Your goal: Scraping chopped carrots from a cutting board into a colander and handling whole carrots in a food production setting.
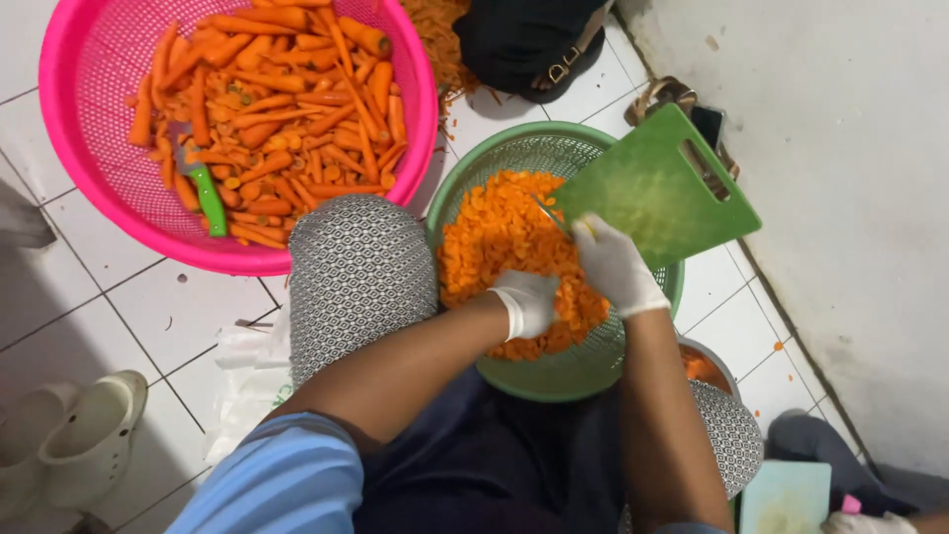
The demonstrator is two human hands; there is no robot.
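Note:
A green mesh basket (pixel 554 376) between my knees holds a heap of sliced carrot rounds (pixel 494 237). My left hand (pixel 529 302), in a white glove, rests curled on the slices near the basket's middle. My gloved right hand (pixel 618 267) grips the lower edge of a green cutting board (pixel 657 188), which is tilted over the basket's right rim. A thin metal blade (pixel 547 210) pokes out by the board's left corner; how it is held is hidden.
A pink basket (pixel 74 148) at upper left holds whole peeled carrots (pixel 287 109) and a green-handled tool (pixel 206 193). A white clog (pixel 89 425) lies at lower left. A dark sandal (pixel 534 49) sits at the top, with a white wall (pixel 850 198) on the right. Another person's clothing (pixel 840 465) shows at lower right.

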